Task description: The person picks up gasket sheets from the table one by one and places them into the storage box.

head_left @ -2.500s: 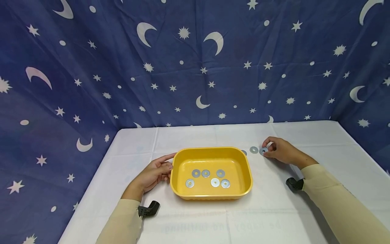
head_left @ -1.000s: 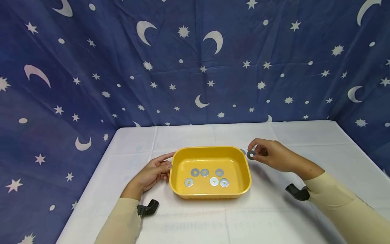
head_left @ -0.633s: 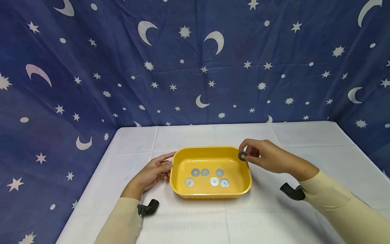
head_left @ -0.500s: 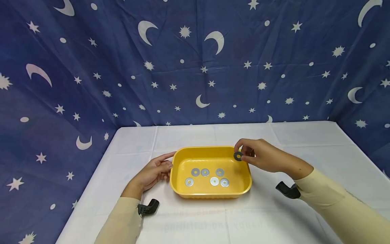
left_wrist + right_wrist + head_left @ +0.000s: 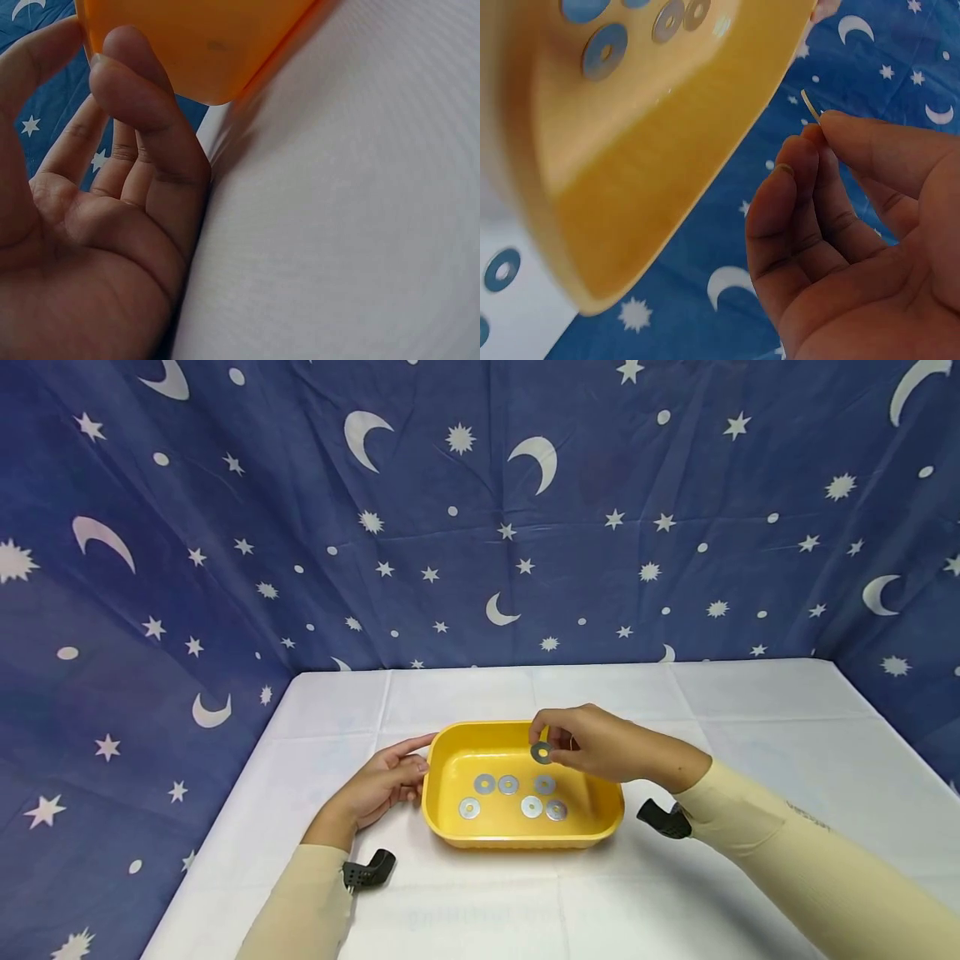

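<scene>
My right hand [image 5: 600, 745] pinches a metal washer [image 5: 541, 752] above the far part of a yellow plastic bin [image 5: 525, 840]. The right wrist view shows that washer [image 5: 810, 106] nearly edge-on at the fingertips. Several flat washers [image 5: 531, 807] lie spread on the bin's floor. My left hand [image 5: 378, 789] rests at the bin's left side, its index finger stretched along the far-left corner and its thumb against the rim. In the left wrist view, fingertips of this hand [image 5: 112, 187] touch the outer wall [image 5: 214, 56].
A white cloth [image 5: 480, 910] covers the table. In the right wrist view, a washer [image 5: 502, 270] and part of another lie on it outside the bin. A blue curtain [image 5: 480, 543] with moons and stars hangs behind and at both sides.
My right hand has lifted a washer off the cloth right of the bin and carried it left, over the rim and above the bin. My left hand has stayed put.
</scene>
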Tool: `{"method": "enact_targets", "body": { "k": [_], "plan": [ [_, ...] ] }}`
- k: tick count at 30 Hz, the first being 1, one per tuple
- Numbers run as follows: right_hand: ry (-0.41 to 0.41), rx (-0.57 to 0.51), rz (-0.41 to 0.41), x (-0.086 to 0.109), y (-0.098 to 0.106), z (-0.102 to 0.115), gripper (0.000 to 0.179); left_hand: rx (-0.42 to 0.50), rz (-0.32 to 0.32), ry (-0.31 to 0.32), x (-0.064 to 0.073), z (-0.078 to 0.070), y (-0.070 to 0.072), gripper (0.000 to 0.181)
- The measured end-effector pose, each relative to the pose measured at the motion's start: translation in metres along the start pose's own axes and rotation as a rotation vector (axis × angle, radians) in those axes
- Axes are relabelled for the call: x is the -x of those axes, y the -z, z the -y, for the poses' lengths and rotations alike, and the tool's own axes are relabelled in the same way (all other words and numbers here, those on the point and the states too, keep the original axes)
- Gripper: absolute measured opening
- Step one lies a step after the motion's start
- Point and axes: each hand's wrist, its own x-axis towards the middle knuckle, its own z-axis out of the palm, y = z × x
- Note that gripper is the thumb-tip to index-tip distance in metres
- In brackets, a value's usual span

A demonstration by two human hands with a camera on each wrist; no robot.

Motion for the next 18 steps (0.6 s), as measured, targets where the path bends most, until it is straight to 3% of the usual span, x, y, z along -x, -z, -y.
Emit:
{"method": "enact_targets", "body": {
  "k": [11,18],
  "plan": [
    [0.067,0.019,0.103,-0.026,-0.02,0.012,0.018,-0.007,0.014,-0.003,-0.004,0.002,0.003,0.062],
    [0.04,0.012,0.201,-0.041,-0.036,0.017,0.018,0.002,-0.004,0.003,-0.002,0.001,0.003,0.062]
  ]
}}
